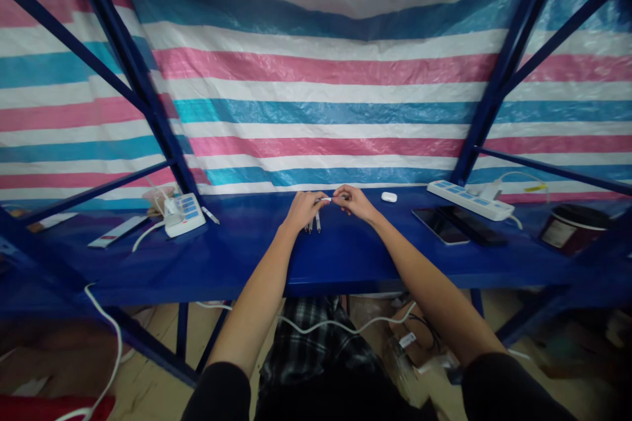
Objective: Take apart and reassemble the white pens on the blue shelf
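Over the blue tabletop (340,263), both hands meet at a slim white pen (326,198) held level between them. My left hand (301,208) has its fingers closed around the pen's left part. From the other side, my right hand (354,202) pinches its right end, where something dark shows at the fingertips. Several more pens (318,222) lie close together just below my left hand, which partly covers them. A white earbud case (389,197) sits a little to the right of my right hand.
On the left are a power strip (185,216) with plugs, a white pen (210,215) and a flat white box (117,232). To the right lie another power strip (469,200), a phone (439,226) and a dark tub (575,227). Blue posts (486,92) and a striped sheet (320,66) stand behind.
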A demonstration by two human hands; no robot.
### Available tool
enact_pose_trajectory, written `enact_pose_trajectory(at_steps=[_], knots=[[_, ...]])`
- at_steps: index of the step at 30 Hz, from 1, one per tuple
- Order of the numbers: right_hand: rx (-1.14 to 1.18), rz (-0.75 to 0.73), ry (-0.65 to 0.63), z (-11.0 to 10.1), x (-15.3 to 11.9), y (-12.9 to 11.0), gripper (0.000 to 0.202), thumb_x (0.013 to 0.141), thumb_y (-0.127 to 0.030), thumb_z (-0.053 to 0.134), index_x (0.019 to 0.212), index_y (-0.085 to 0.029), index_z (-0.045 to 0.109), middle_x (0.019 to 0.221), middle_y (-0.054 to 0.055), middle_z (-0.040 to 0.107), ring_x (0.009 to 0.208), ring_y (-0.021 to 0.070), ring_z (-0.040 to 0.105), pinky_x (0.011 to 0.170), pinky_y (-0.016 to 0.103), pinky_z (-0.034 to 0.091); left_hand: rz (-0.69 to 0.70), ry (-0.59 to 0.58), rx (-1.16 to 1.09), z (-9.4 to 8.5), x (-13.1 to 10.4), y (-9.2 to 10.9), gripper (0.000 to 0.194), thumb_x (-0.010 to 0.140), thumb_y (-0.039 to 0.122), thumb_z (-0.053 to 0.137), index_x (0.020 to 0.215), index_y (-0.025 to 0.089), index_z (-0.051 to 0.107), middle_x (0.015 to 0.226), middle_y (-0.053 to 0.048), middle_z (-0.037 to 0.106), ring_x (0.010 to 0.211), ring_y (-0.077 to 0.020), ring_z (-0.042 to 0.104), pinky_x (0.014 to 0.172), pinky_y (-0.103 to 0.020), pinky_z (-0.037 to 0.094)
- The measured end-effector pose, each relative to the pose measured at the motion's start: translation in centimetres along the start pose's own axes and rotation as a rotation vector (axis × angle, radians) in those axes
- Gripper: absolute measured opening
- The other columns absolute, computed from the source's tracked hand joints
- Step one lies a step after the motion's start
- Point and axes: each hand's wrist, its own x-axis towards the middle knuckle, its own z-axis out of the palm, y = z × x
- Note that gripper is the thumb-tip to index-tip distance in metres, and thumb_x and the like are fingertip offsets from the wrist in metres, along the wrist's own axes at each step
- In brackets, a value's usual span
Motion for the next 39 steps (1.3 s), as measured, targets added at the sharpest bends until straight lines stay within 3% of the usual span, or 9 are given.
enact_pose_trajectory(at_steps=[3, 8, 12, 15, 22, 26, 29, 33, 39], knots=[[0.048, 0.026, 0.014, 0.1, 0.0, 0.0, 0.041, 0.073, -0.045, 0.077, 0.098, -0.020, 0.058, 0.084, 0.004, 0.069, 0.060, 0.0141, 0.060, 0.037, 0.019, 0.040, -0.001, 0.019, 0.005, 0.1, 0.0, 0.0, 0.026, 0.099, 0.039, 0.057, 0.105, 0.022, 0.076, 0.091, -0.004, 0.078, 0.084, -0.0192, 0.070, 0.080, -0.028, 0.043], [0.058, 0.074, 0.007, 0.0, -0.1, -0.3, 0.040, 0.069, -0.037, 0.080, 0.098, -0.019, 0.059, 0.082, 0.003, 0.069, 0.060, 0.0134, 0.060, 0.038, 0.018, 0.042, -0.026, -0.009, 0.030, 0.1, -0.1, 0.2, 0.024, 0.099, 0.038, 0.058, 0.106, 0.023, 0.076, 0.081, -0.003, 0.076, 0.081, -0.0196, 0.070, 0.081, -0.028, 0.044], [0.064, 0.118, -0.005, 0.1, -0.3, -0.6, 0.035, 0.073, -0.033, 0.077, 0.099, -0.018, 0.059, 0.086, 0.005, 0.071, 0.062, 0.0139, 0.061, 0.038, 0.018, 0.042, -0.026, -0.026, 0.038, 0.2, -0.1, 0.3, 0.025, 0.099, 0.039, 0.057, 0.107, 0.024, 0.075, 0.083, -0.003, 0.076, 0.081, -0.0197, 0.070, 0.083, -0.029, 0.045], [0.064, 0.112, 0.005, 0.1, -0.3, -0.8, 0.042, 0.067, -0.025, 0.081, 0.103, -0.018, 0.059, 0.093, 0.006, 0.071, 0.068, 0.0151, 0.064, 0.040, 0.017, 0.043, -0.034, -0.032, 0.045, 0.4, -0.1, 0.2, 0.025, 0.099, 0.038, 0.057, 0.109, 0.024, 0.075, 0.082, -0.004, 0.076, 0.081, -0.0202, 0.070, 0.082, -0.029, 0.045], [0.091, 0.128, 0.023, -0.1, -0.4, -0.9, 0.039, 0.073, -0.024, 0.079, 0.106, -0.019, 0.059, 0.098, 0.008, 0.073, 0.067, 0.0146, 0.065, 0.041, 0.018, 0.045, -0.045, -0.034, 0.038, 0.4, -0.1, 0.3, 0.025, 0.098, 0.037, 0.058, 0.110, 0.023, 0.075, 0.085, -0.004, 0.076, 0.082, -0.0199, 0.070, 0.082, -0.028, 0.045], [0.061, 0.181, -0.008, -0.2, -0.4, -0.8, 0.027, 0.080, -0.030, 0.076, 0.099, -0.016, 0.062, 0.082, 0.006, 0.072, 0.057, 0.0131, 0.062, 0.038, 0.018, 0.042, -0.047, -0.038, 0.031, 0.3, -0.2, 0.4, 0.024, 0.099, 0.036, 0.058, 0.109, 0.023, 0.075, 0.085, -0.004, 0.076, 0.083, -0.0200, 0.070, 0.083, -0.028, 0.045], [0.045, 0.170, 0.006, -0.2, -0.4, -0.7, 0.033, 0.076, -0.027, 0.080, 0.102, -0.016, 0.064, 0.081, 0.005, 0.072, 0.057, 0.0133, 0.063, 0.038, 0.018, 0.042, -0.049, -0.040, 0.029, 0.3, -0.2, 0.4, 0.025, 0.099, 0.033, 0.057, 0.114, 0.024, 0.074, 0.087, -0.004, 0.077, 0.085, -0.0207, 0.070, 0.085, -0.029, 0.045], [0.020, 0.201, -0.020, -0.3, -0.3, -0.5, 0.025, 0.084, -0.036, 0.073, 0.093, -0.014, 0.067, 0.081, 0.008, 0.072, 0.052, 0.0118, 0.060, 0.036, 0.018, 0.041, -0.018, -0.047, -0.006, 0.4, -0.4, 0.5, 0.027, 0.099, 0.030, 0.056, 0.121, 0.026, 0.071, 0.097, -0.005, 0.078, 0.089, -0.0210, 0.070, 0.086, -0.030, 0.046], [-0.031, 0.121, 0.093, -0.9, 0.0, -0.1, 0.025, 0.072, -0.024, 0.079, 0.093, -0.015, 0.069, 0.077, 0.005, 0.071, 0.053, 0.0117, 0.060, 0.038, 0.018, 0.043, -0.124, -0.028, 0.002, 0.3, -0.6, 0.6, 0.026, 0.097, 0.024, 0.053, 0.118, 0.026, 0.069, 0.099, -0.005, 0.076, 0.086, -0.0215, 0.069, 0.081, -0.031, 0.048]])
